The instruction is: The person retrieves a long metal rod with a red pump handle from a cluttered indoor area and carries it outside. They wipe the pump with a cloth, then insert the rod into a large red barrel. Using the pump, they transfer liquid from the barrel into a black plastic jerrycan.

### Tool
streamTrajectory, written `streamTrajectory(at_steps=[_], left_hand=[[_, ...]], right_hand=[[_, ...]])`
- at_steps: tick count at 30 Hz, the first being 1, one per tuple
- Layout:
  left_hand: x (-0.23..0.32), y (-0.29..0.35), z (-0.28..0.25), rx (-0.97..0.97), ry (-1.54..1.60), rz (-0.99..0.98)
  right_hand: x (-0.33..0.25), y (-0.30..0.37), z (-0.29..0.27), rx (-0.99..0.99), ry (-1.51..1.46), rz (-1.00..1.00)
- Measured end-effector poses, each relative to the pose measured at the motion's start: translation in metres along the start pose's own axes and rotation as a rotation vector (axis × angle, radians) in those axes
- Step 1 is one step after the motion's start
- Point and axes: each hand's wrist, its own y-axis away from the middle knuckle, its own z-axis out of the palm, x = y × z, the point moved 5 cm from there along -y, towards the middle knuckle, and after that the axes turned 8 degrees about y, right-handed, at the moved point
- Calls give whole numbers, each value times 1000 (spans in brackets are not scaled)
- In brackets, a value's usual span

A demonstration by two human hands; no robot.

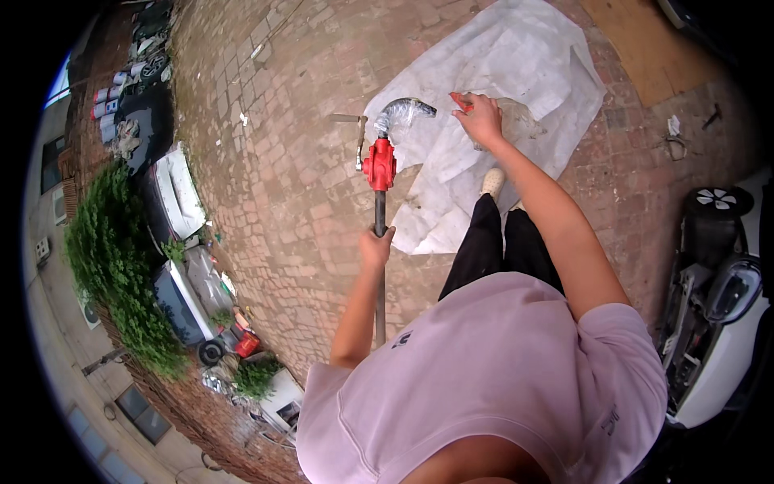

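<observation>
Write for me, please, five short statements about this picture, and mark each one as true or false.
1. The left hand grips the pipe below the red pump. True.
2. The right hand is empty. False: it holds a small red thing, whose kind is unclear.
3. The crank is on the left side of the pump. True.
4. The sheet is black and hangs on a wall. False: it is whitish and lies on the paving.
5. Clear wrap covers part of the curved spout. True.
</observation>
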Motion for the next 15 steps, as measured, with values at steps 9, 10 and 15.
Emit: streamTrajectory(at_steps=[9,10,15], left_hand=[[49,50,5,-51,-47,71],[49,52,5,-44,-32,84],[52,57,4,-83,-12,128]], right_hand=[[-89,29,-6,-54,-37,-656],[-88,28,-11,-64,-14,-674],[-63,3,-35,111,98,-547]])
